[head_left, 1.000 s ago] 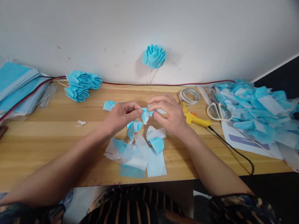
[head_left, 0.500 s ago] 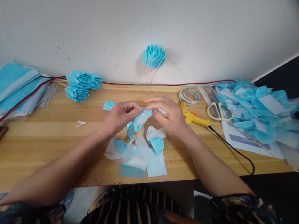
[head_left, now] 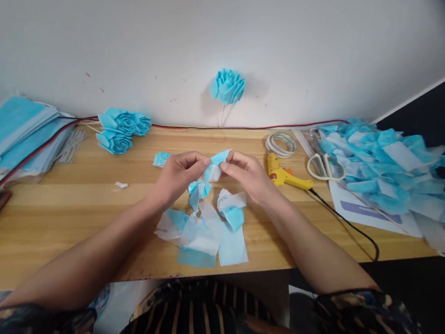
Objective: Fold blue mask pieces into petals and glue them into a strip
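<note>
A small blue-and-white fabric piece is stretched between my two hands above the table. My left hand pinches its left end between thumb and fingers. On the other side, my right hand grips the right end, thumb in front. Just below lie loose cut pieces of the same thin blue and white fabric, and a curled piece rests by my right wrist. A folded blue piece sits beyond my left hand.
Blue fabric flowers lie at the back; another flower stands against the wall. Face masks are stacked at left. To the right are a tape roll, a yellow glue gun, scissors and a heap of fabric pieces.
My right fingers have drawn back and curled in, and the fabric piece now shows more of its blue side between my hands. My left hand has barely moved.
</note>
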